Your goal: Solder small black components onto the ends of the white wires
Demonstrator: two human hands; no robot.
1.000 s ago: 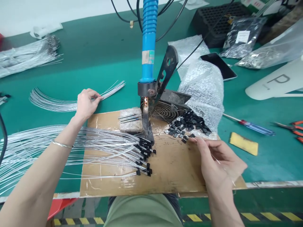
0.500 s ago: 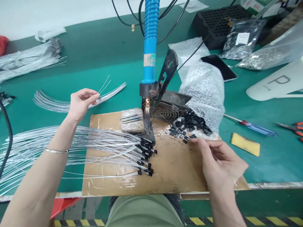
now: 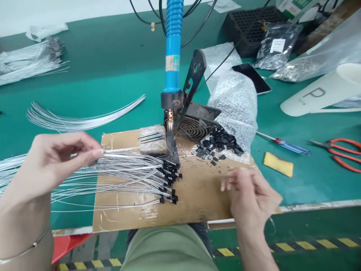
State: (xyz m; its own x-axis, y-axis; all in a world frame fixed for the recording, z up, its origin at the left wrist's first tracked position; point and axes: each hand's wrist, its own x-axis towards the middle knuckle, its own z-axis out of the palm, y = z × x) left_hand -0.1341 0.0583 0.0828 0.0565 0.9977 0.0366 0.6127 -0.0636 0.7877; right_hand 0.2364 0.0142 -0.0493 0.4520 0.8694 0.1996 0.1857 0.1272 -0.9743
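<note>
My left hand [image 3: 70,160] is closed in a pinch on white wires, whose ends point right above a spread bundle of white wires [image 3: 124,169]. That bundle carries small black connectors [image 3: 169,175] at its right ends. Over the cardboard's right side, my right hand [image 3: 251,195] has curled fingers, slightly blurred; a thin strand of solder wire [image 3: 273,225] shows by its wrist. Between the hands, a soldering iron [image 3: 172,45] with a blue handle stands tip down in a metal holder. A pile of loose black connectors [image 3: 220,143] lies near my right hand.
A cardboard sheet [image 3: 203,203] covers the front of the green table. Behind the iron sits a small fan [image 3: 194,128], with bubble wrap [image 3: 237,101] beside it. To the right are a yellow sponge [image 3: 278,164], a screwdriver [image 3: 293,146], pliers [image 3: 344,150] and a white cup [image 3: 321,92]. Loose wires [image 3: 84,122] lie left.
My left hand has come down and left from the loose wires to above the connector bundle. My right hand has drawn slightly away from the connector pile. The view has shifted a little.
</note>
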